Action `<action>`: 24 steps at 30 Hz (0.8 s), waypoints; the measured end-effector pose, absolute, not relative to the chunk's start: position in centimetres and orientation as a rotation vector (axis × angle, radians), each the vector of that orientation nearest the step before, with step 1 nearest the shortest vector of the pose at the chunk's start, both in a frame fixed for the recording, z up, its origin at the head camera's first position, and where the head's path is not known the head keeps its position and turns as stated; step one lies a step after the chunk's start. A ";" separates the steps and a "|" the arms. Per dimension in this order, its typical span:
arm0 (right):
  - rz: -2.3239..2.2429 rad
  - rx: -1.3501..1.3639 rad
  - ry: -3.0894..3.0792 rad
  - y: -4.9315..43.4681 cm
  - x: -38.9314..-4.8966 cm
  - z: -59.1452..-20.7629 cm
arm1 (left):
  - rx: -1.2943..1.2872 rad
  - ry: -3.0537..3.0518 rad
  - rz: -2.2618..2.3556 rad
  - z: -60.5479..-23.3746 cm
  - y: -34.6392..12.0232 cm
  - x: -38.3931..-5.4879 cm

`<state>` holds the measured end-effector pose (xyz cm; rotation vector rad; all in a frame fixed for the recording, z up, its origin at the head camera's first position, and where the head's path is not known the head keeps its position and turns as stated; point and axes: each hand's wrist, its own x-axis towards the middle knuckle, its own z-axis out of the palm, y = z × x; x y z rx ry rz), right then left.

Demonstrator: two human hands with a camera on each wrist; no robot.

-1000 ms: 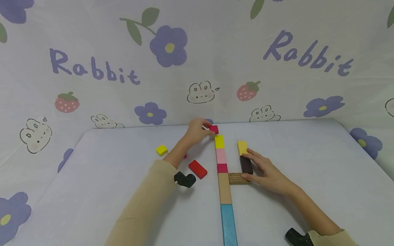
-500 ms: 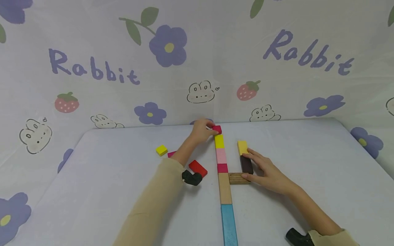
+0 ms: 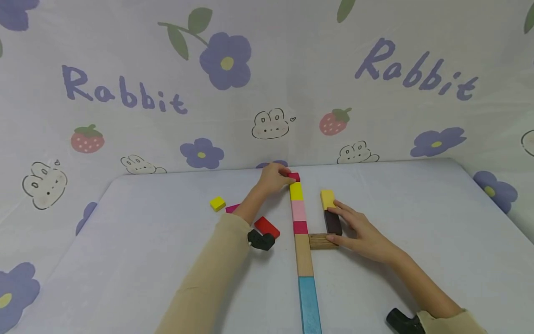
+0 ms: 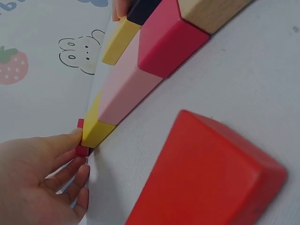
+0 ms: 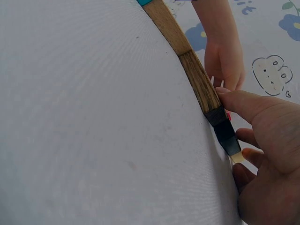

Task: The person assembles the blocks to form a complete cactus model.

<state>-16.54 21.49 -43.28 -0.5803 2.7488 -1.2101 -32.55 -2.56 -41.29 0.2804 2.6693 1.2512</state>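
Observation:
My left hand (image 3: pixel 273 178) pinches a small crimson block (image 3: pixel 294 177) between thumb and fingers at the far end of a row of blocks. The block sits against the yellow block (image 3: pixel 296 191). Nearer along the row come a pink block (image 3: pixel 298 210), another crimson block (image 3: pixel 300 227), a tan wooden block (image 3: pixel 303 255) and a long blue block (image 3: pixel 309 304). My right hand (image 3: pixel 363 234) rests with its thumb on a brown wood-grain block (image 3: pixel 322 241) joined to the row's side. Its fingers touch the black block (image 3: pixel 333 221), which has a pale yellow block (image 3: pixel 327 199) at its far end.
Left of the row lie a red block (image 3: pixel 267 226), a magenta block (image 3: pixel 232 208) partly behind my left arm, and a yellow cube (image 3: pixel 218 203). A white cloth covers the table (image 3: pixel 137 260). A printed curtain (image 3: pixel 267 83) hangs behind its far edge.
My left hand has moved slightly right with the crimson block, from left of the row's end to in line with it. The right hand has stayed in place.

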 end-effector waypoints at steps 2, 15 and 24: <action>-1.210 -0.587 2.752 21.5 -16.5 -43.3 | 0.274 2.661 1.256 -41.3 -2.5 -32.6; -1.211 -0.587 2.756 21.5 -16.6 -43.4 | 0.261 2.696 1.294 -41.5 -2.4 -32.5; -1.197 -0.580 2.761 21.5 -16.6 -43.4 | 0.270 2.686 1.326 -41.4 -2.4 -32.2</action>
